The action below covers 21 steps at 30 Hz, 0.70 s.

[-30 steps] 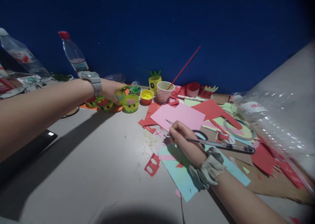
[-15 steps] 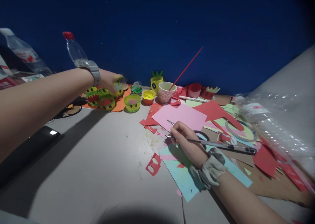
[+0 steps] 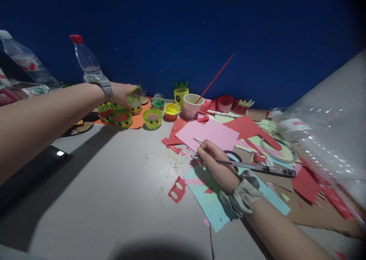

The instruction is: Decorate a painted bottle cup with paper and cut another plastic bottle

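Note:
My left hand (image 3: 121, 93) reaches to the back left, its fingers closed at the rim of a small yellow-green cup (image 3: 135, 106) with a face drawn on it. Part of its grip is hidden. Similar cups, one with red inside (image 3: 122, 118), stand beside it on orange paper (image 3: 138, 122). Another yellow-green cup (image 3: 152, 119) sits to the right, apart from the hand. My right hand (image 3: 215, 159) is closed round a black pen (image 3: 264, 169), its tip pointing left. Under that hand lie scissors (image 3: 233, 156), partly hidden, over pink paper (image 3: 213, 133) and light blue paper (image 3: 220, 210).
A bowl of yellow material (image 3: 171, 111), a cup of green bits (image 3: 157, 103) and a paper cup (image 3: 192, 107) with a red stick line the back. Plastic bottles (image 3: 87, 58) stand left. A black device (image 3: 34, 180) lies front left. Bubble wrap (image 3: 317, 145) lies at right.
The view has shifted slightly. The left hand and the small cup at its fingers have moved a little to the left. The right hand still holds the pen in the same place.

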### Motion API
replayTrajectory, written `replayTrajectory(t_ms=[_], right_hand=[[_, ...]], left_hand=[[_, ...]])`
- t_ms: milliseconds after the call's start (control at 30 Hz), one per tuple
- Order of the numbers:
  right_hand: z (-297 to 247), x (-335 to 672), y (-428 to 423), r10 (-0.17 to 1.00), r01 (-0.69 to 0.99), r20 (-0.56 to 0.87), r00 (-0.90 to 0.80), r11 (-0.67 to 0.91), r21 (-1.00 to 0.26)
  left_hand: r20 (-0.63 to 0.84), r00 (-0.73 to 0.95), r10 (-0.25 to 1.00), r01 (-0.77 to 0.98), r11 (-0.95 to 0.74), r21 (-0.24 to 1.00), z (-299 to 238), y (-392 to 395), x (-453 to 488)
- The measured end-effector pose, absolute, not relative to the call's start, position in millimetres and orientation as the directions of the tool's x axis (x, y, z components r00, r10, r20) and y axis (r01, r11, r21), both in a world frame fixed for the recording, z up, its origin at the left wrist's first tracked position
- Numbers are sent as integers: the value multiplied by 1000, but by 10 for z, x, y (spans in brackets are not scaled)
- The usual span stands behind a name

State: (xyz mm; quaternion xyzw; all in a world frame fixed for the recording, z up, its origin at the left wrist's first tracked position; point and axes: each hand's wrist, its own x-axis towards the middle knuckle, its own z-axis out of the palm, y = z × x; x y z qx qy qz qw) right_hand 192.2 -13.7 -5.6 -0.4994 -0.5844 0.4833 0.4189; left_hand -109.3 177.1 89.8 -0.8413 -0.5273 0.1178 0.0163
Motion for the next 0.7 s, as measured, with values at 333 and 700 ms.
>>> replayTrajectory(t_ms=[333,700], right_hand=[[-107,1943,-133,984,155,24,-175,52,-987],[-139,1951,-130,982,146,48,-182,75,-986]], left_hand=[[-156,599,786,761,-619,-196,1206,1360,-669],[-221,485,846,822,-527,-214,766,1106,-392]])
